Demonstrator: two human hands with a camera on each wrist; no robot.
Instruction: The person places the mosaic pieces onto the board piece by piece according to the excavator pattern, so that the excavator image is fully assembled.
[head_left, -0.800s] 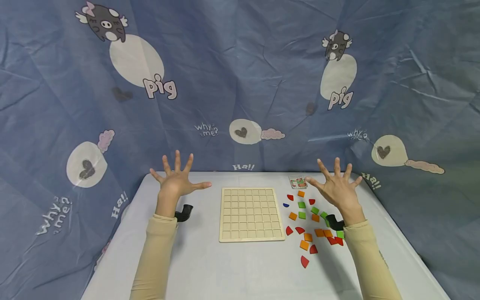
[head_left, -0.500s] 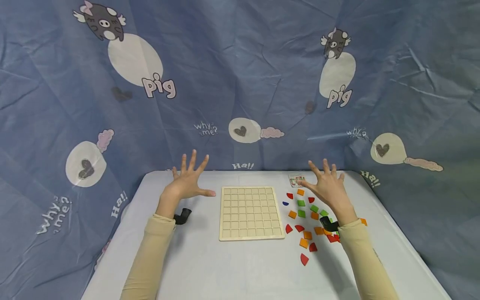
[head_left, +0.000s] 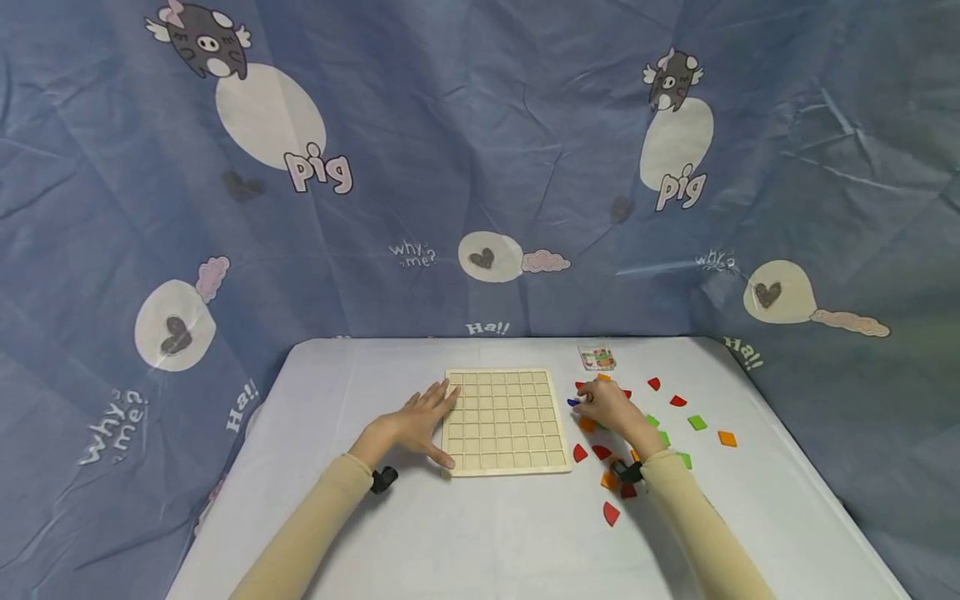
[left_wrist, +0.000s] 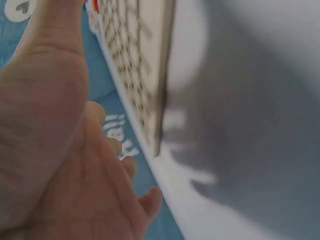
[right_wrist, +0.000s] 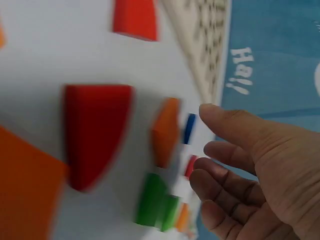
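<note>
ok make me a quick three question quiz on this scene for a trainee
1. True or false: in the head view, the gridded board lies between the left hand and the right hand.

2. Multiple choice: what colour is the small piece lying between the board and the right hand?
A yellow
B blue
C purple

3. Fill in the word: as the person sees it, the green pieces lie to the ____ of the board.

Key
1. True
2. B
3. right
</note>
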